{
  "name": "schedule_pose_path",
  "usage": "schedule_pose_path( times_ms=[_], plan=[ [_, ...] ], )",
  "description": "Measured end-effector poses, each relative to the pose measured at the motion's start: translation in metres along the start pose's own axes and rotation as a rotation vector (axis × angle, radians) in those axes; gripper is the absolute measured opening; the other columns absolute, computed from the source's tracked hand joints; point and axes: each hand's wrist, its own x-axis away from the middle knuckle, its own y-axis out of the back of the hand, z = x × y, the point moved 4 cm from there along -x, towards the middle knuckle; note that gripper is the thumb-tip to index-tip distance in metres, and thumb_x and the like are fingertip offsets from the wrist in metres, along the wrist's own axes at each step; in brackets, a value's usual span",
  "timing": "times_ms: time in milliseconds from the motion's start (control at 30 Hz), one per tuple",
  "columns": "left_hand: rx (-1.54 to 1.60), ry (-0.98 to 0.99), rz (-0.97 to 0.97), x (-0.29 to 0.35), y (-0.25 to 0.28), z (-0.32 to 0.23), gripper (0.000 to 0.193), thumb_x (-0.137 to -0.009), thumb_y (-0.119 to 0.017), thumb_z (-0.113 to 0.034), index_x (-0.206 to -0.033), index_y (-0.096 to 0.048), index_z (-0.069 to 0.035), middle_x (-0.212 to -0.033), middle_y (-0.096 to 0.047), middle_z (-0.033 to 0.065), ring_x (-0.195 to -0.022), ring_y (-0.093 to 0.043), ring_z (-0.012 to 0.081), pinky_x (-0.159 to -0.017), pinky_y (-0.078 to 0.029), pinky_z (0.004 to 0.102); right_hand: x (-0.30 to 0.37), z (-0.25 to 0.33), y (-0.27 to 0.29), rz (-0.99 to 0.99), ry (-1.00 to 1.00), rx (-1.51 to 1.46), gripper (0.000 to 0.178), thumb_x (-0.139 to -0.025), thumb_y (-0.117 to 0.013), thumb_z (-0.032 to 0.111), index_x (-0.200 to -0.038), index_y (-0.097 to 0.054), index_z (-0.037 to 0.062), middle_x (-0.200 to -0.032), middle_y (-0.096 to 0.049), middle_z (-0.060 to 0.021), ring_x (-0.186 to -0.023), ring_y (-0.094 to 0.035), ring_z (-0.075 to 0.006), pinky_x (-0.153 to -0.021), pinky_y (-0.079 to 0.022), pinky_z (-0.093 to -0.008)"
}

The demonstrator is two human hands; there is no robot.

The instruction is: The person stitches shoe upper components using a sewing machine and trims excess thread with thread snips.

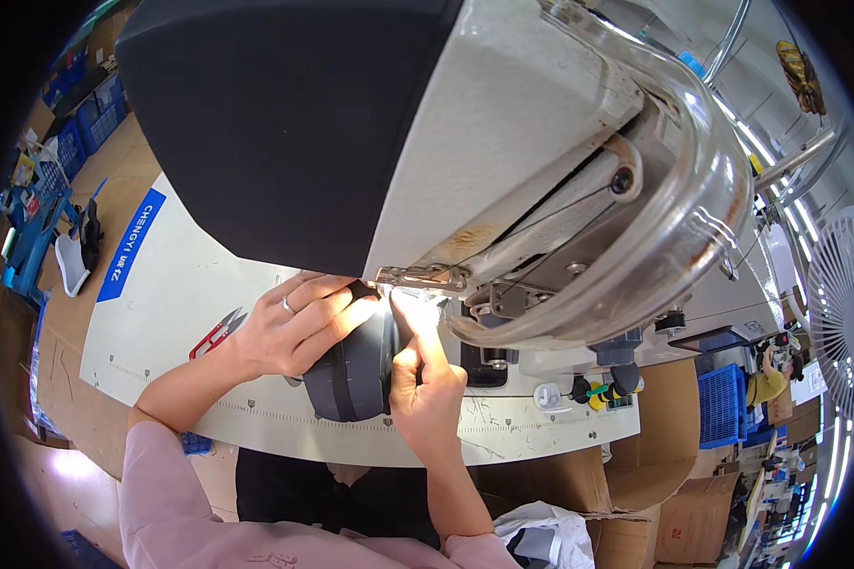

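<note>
A black curved piece of stiff material (pixel 346 379), with a darker band along it, lies under the head of a sewing machine (pixel 522 123). My left hand (pixel 304 322), a ring on one finger, has its fingers bent over the piece's far left part, close to the needle area. On the other side, my right hand (pixel 427 394) pinches the right edge, its index finger stretched toward the brightly lit needle area. Glare and the machine head hide the needle and the fingertips there. Red-handled thread snips (pixel 218 332) lie left of my left wrist.
The pale sewing table (pixel 152 332) has a ruler scale along its near edge. A black-and-white piece (pixel 74 256) lies on cardboard at the left. Small spools and a white round part (pixel 547 396) sit right of the machine bed. Cardboard boxes (pixel 693 522) stand below right.
</note>
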Motion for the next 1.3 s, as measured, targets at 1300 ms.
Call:
schedule_pose_path(
  times_ms=[1300],
  plan=[
    [0.209, 0.009, -0.143, -0.002, 0.011, -0.024, 0.026, -0.074, -0.077, -0.025, -0.083, -0.069, -0.002, -0.072, -0.060, 0.0030, -0.070, -0.062, 0.0168, -0.059, -0.054, 0.0261, -0.015, -0.006, -0.001, -0.038, -0.089, -0.191, 0.020, -0.099, -0.045, 0.007, -0.089, -0.059, -0.0038, -0.055, -0.037, 0.0053, -0.050, -0.030, -0.0015, -0.044, -0.024, -0.0238]
  ],
)
